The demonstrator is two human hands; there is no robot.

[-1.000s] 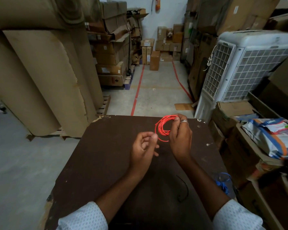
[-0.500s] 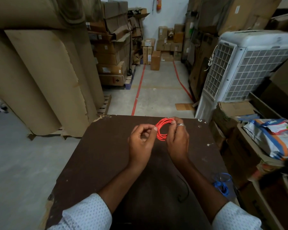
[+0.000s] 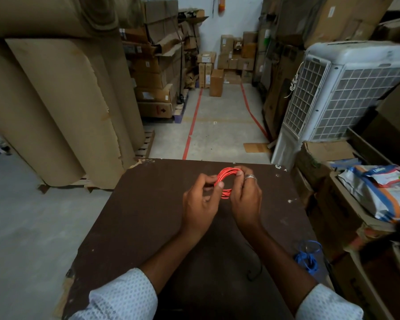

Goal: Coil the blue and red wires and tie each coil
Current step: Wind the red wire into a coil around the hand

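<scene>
Both hands, left hand and right hand, pinch red wire coil.

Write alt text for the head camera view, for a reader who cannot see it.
Two bare hands, left hand and right hand, hold a small red wire coil above a dark brown table in a warehouse. A loose blue wire lies near the table's right edge, with cardboard boxes stacked beyond.

The lower and right portions of the red wire coil are covered by the left hand and right hand. Any tie on it cannot be seen. The blue wire is blurred; its coiling is indeterminate. Both sleeves are cut off by the bottom edge.
</scene>
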